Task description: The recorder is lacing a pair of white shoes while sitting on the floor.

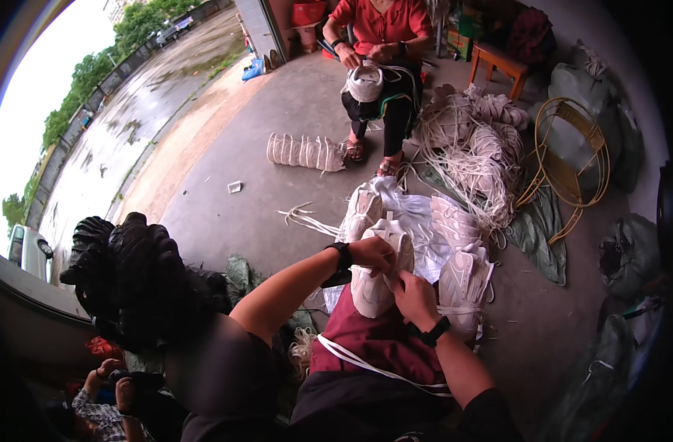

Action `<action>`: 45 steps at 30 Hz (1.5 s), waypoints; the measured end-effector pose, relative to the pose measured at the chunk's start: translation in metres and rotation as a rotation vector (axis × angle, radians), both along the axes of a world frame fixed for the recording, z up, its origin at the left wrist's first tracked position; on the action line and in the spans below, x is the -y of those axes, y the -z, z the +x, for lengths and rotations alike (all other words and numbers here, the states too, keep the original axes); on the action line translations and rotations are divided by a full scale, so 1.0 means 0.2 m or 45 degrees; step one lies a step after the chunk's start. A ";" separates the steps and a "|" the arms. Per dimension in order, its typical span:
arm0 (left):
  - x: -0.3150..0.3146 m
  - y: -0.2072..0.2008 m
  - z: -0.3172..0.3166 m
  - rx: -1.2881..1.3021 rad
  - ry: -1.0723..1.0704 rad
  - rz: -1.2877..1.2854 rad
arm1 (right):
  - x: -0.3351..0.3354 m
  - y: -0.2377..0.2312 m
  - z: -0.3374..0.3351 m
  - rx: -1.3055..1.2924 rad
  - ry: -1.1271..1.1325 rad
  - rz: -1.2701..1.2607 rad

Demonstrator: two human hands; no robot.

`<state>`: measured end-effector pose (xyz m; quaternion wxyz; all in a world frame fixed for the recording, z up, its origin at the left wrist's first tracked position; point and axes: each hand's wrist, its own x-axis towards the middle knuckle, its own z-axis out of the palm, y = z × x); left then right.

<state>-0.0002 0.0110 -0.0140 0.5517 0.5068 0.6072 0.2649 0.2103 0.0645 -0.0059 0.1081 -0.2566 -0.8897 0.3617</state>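
Note:
On my lap, over maroon cloth point(344, 324), lies a cream-white shoe upper point(372, 296). My left hand point(375, 254) reaches across it from the left, its fingers bent and closed at the upper's opening. From the right, my right hand point(416, 295) pinches at the same upper's edge, with the fingertips of both hands close together. Any lace between the fingers is too small to make out. Just beyond my hands another pale shoe upper point(362, 210) rests on a white plastic sheet point(421, 214). A stacked row of uppers point(462, 280) lies tied together at my right.
Ahead, a seated person in red point(381, 29) handles a white upper point(366, 82). A tied roll of uppers point(303, 152) and a large heap of laced uppers point(476, 140) lie on the floor. Black bundles point(137, 272) stand left; a bamboo chair frame point(572, 147) lies right.

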 end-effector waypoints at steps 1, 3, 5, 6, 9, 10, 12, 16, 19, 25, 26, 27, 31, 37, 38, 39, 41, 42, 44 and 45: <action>0.00 0.00 0.00 0.007 0.001 0.004 | 0.00 0.00 0.00 -0.015 -0.001 0.015; 0.00 0.00 -0.01 0.017 0.004 0.008 | -0.01 0.01 0.01 -0.028 0.002 0.030; -0.01 0.00 -0.01 0.018 0.007 0.007 | -0.03 0.03 0.01 -0.070 0.004 0.017; -0.01 0.01 -0.01 0.020 0.007 0.006 | -0.02 0.03 0.01 -0.068 0.004 0.016; -0.01 0.03 -0.02 0.070 -0.015 -0.007 | -0.02 0.03 0.00 -0.099 -0.023 -0.003; -0.01 0.03 -0.02 0.084 -0.012 -0.007 | -0.03 0.05 0.00 -0.094 -0.025 -0.005; -0.02 0.04 -0.02 0.100 -0.011 -0.009 | -0.03 0.07 0.00 -0.087 -0.028 -0.009; -0.03 0.06 -0.03 0.115 -0.011 -0.007 | -0.03 0.05 0.00 -0.076 -0.019 -0.003; -0.03 0.07 -0.03 0.103 -0.009 -0.006 | -0.03 0.04 -0.01 -0.058 -0.014 0.004; -0.03 0.07 -0.03 0.064 0.005 -0.002 | -0.02 0.04 -0.03 -0.017 0.009 0.038; -0.03 0.07 -0.03 0.052 -0.006 -0.017 | -0.02 0.04 -0.03 -0.009 0.016 0.037; -0.03 0.07 -0.03 0.054 -0.006 -0.017 | -0.02 0.04 -0.03 -0.007 0.016 0.037; -0.03 0.08 -0.02 0.036 0.003 -0.001 | -0.03 0.04 -0.01 -0.042 0.011 0.002; -0.04 0.07 -0.04 0.049 0.000 -0.025 | -0.05 0.09 0.00 -0.101 0.019 -0.016; -0.04 0.07 -0.04 0.060 -0.002 -0.034 | -0.05 0.10 0.00 -0.133 0.023 -0.023; -0.04 0.07 -0.04 0.062 -0.003 -0.035 | -0.05 0.10 0.00 -0.131 0.022 -0.024; -0.04 0.08 -0.05 0.045 -0.001 -0.026 | -0.04 0.09 -0.02 -0.121 0.007 0.003; -0.04 0.08 -0.05 0.048 0.001 -0.027 | -0.04 0.09 -0.02 -0.118 0.009 0.002; -0.05 0.08 -0.04 0.093 0.005 -0.019 | -0.04 0.10 -0.03 -0.114 0.012 0.015; -0.04 0.08 -0.04 0.093 0.003 -0.020 | -0.04 0.10 -0.03 -0.113 0.011 0.015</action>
